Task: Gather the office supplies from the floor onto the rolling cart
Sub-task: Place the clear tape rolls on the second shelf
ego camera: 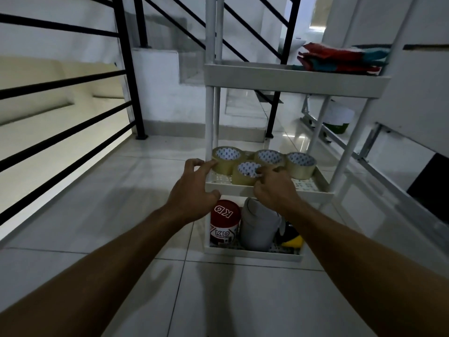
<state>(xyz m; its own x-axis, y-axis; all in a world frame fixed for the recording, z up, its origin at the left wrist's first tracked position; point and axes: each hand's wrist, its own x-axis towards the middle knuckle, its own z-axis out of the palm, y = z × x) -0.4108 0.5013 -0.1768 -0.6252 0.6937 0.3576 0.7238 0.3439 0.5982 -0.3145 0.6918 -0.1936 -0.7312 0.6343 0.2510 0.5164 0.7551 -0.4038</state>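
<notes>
A white rolling cart [267,189] with three shelves stands on the tiled floor. Several rolls of clear packing tape sit on its middle shelf. My left hand [192,190] reaches to the far-left roll [224,159], its fingertips touching the roll's side. My right hand [274,188] has its fingers curled on the front roll [244,175], by the core. The bottom shelf holds a red and white can [224,222], a grey container [258,224] and a yellow and black object [292,239]. Folded red and teal items [340,59] lie on the top shelf.
A black stair railing [73,117] runs along the left, with a drop beyond it. Metal frame legs [364,152] and a white and green bucket [339,119] stand to the right, behind the cart. Bare floor tiles [121,215] lie in front of the cart.
</notes>
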